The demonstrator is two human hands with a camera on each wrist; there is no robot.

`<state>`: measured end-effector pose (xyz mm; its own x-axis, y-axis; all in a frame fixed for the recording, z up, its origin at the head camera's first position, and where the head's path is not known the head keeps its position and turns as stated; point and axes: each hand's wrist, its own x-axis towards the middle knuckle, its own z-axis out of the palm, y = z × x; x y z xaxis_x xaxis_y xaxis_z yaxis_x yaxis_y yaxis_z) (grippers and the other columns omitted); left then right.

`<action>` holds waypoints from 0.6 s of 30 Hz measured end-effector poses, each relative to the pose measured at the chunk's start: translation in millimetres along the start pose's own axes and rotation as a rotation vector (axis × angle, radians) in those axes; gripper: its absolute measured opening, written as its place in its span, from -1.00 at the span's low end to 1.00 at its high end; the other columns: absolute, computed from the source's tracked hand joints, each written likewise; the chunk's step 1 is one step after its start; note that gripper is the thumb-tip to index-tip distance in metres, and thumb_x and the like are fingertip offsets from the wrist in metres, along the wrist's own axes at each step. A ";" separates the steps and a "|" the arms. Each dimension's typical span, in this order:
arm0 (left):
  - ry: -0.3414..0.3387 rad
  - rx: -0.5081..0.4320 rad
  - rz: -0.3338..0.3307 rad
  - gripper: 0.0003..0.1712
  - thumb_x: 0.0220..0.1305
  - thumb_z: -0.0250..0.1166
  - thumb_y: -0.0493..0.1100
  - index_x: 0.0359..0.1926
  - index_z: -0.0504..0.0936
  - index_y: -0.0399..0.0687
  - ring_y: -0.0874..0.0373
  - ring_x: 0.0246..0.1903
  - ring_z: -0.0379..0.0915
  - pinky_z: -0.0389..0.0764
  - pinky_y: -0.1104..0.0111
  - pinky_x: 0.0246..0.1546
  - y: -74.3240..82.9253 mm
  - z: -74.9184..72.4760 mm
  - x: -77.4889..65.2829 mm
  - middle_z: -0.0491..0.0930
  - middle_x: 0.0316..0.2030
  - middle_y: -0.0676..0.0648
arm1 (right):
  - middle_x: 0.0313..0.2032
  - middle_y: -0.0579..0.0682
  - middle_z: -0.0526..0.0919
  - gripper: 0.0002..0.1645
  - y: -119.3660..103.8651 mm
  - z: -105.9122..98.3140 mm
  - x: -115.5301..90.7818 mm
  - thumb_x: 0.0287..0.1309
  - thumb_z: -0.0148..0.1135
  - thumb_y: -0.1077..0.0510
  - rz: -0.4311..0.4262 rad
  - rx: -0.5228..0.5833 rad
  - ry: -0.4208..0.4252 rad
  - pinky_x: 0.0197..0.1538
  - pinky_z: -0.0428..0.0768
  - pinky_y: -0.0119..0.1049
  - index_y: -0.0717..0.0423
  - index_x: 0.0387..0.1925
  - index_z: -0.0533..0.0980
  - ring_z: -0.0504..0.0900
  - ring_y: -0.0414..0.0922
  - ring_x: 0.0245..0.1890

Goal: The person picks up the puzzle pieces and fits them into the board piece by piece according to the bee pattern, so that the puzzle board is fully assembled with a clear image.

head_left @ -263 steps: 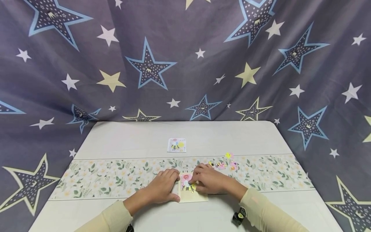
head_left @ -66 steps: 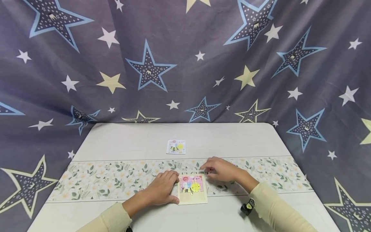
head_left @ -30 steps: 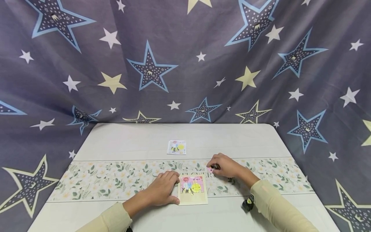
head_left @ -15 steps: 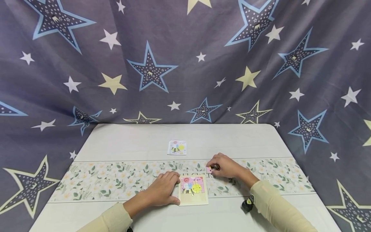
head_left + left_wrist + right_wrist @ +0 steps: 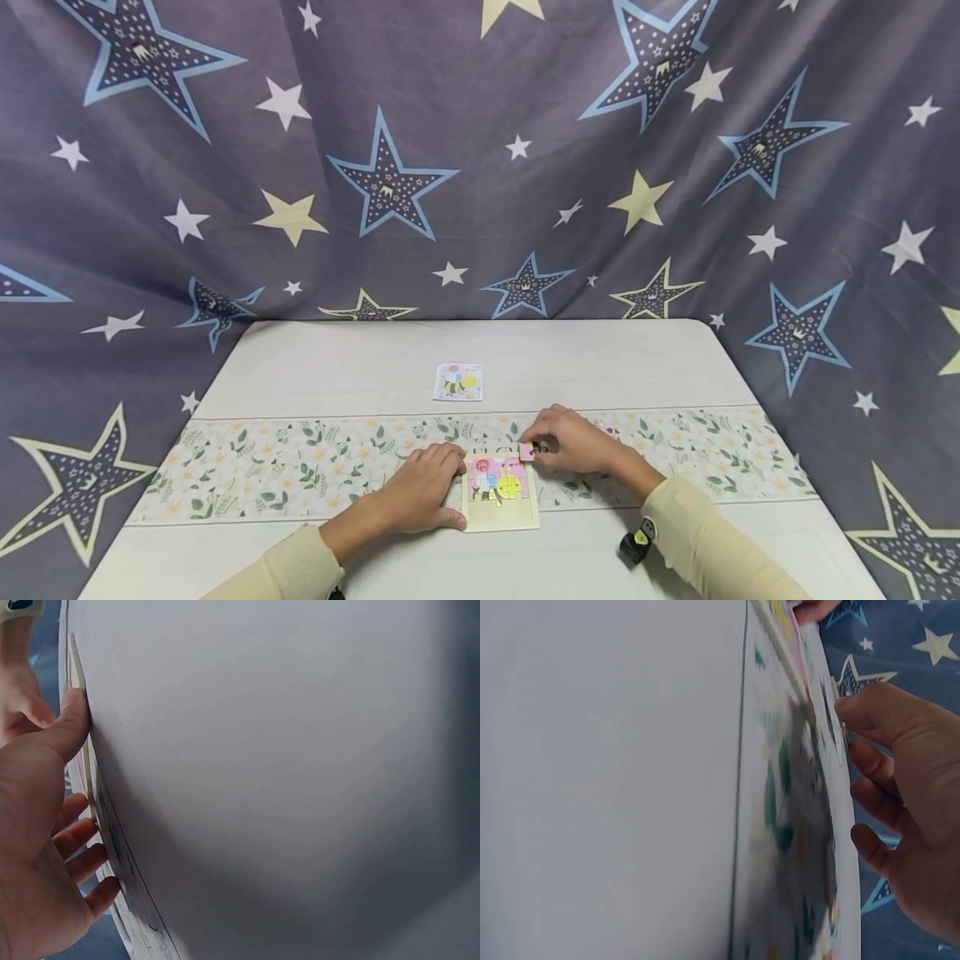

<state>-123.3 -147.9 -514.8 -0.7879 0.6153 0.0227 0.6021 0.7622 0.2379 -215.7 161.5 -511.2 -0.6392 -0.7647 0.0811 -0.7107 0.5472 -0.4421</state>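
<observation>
A square wooden puzzle tray (image 5: pixel 501 518) lies on the table, its upper part filled with pink, white and yellow bee-picture pieces; the lower part shows bare wood. My left hand (image 5: pixel 423 490) rests along the tray's left edge, thumb at the near corner, fingers loosely extended. In the left wrist view its thumb (image 5: pixel 71 724) touches the tray's edge. My right hand (image 5: pixel 573 442) pinches a pink and dark puzzle piece (image 5: pixel 527 452) between thumb and fingers, just over the tray's upper right corner. The right wrist view shows that piece only edge-on, mostly hidden by the fingers.
A small printed bee picture card (image 5: pixel 458 382) lies farther back. A floral strip (image 5: pixel 300 467) with lettering crosses the white table (image 5: pixel 337 358). Behind the right hand a bit of a purplish loose piece (image 5: pixel 611 431) shows. A star-patterned curtain (image 5: pixel 465 167) hangs behind the table.
Over the last second my right hand has carried the pinched piece left and toward me, to the tray's corner. Earlier it took this piece from the right. The left hand stays put.
</observation>
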 end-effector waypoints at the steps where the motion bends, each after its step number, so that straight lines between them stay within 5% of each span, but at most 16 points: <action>1: 0.001 0.001 0.000 -0.14 0.05 0.36 0.47 0.15 0.44 -0.01 0.04 0.27 0.36 0.47 0.05 0.19 0.0 0.1 0.0 0.42 0.26 -0.06 | -0.12 -0.24 0.69 -0.64 -3.3 0.7 0.7 0.16 0.42 0.04 -0.007 -0.004 0.001 0.06 0.54 -0.24 -0.11 0.03 0.71 0.52 -0.27 -0.08; 18: 0.006 -0.001 0.004 -0.15 0.05 0.37 0.46 0.14 0.44 -0.01 0.02 0.26 0.37 0.48 0.05 0.16 -1.4 1.7 0.4 0.42 0.25 -0.08 | -0.33 -0.25 0.64 -0.69 -49.0 23.0 16.5 0.12 0.43 0.03 -0.128 -0.016 -0.036 -0.15 0.33 -0.46 -0.17 -0.05 0.73 0.34 -0.37 -0.33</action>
<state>-124.3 -148.4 -516.8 -0.7866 0.6168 0.0296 0.6048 0.7597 0.2389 -184.7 114.3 -508.7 -0.5320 -0.8403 0.1040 -0.7908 0.4493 -0.4156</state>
